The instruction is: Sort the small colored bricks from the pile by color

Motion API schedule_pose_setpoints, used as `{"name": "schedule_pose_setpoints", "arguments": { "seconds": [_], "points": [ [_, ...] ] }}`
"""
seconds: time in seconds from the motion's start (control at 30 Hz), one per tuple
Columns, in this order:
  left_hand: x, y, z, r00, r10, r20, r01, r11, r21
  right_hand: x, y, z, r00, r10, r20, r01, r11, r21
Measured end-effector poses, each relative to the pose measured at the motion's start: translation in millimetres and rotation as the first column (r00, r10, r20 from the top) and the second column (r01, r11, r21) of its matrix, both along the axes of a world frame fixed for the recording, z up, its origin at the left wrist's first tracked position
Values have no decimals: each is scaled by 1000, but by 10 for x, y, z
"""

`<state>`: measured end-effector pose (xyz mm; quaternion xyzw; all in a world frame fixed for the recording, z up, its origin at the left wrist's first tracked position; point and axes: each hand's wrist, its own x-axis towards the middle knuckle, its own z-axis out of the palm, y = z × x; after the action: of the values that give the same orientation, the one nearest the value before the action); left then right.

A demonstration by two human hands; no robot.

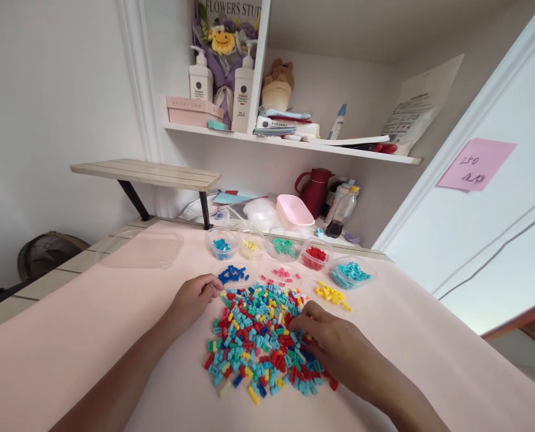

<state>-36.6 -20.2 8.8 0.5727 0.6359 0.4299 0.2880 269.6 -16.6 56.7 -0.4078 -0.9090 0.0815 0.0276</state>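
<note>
A mixed heap of small toy building bricks [253,327] in red, yellow, green and several blues lies on the pink table covering. My left hand [200,295] is at the heap's upper left edge, fingers curled together; whatever they may hold is hidden. Just beyond it lies a small group of dark blue bricks [233,274]. At the heap's right side, my right hand [325,331] reaches down among the bricks, thumb and forefinger apart, fingertips by red bricks. Pink bricks [283,274] and yellow bricks [332,294] lie in separate groups behind the heap.
Clear tubs behind hold blue bricks [221,245], pale yellow bricks [250,246], green bricks [283,246], red bricks [314,257] and turquoise bricks [352,273]. A clear lid-like tray [141,249] lies left, near a raised wooden shelf [148,172]. A red jug [314,192] and bottles [343,211] stand behind.
</note>
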Motion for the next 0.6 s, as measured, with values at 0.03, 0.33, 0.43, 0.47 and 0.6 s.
{"name": "schedule_pose_setpoints", "arguments": {
  "seconds": [0.03,0.33,0.43,0.47,0.6],
  "points": [
    [-3,-1,-1,1000,2,0,-2,1000,0,-2,2,-14,1000,-2,5,2,1000,14],
    [-11,12,-23,1000,-10,-15,10,1000,-10,-18,22,-42,991,-119,62,121,992,-20],
    [-5,12,-23,1000,-6,7,6,1000,-9,-44,-11,12,992,-103,71,107,993,-58],
    [-3,12,-23,1000,-6,13,6,1000,-8,-53,-23,30,993,-98,71,103,993,-65],
    [-4,10,-24,1000,-8,7,8,1000,-9,-83,-54,74,993,-91,72,96,992,-76]
  ]
}}
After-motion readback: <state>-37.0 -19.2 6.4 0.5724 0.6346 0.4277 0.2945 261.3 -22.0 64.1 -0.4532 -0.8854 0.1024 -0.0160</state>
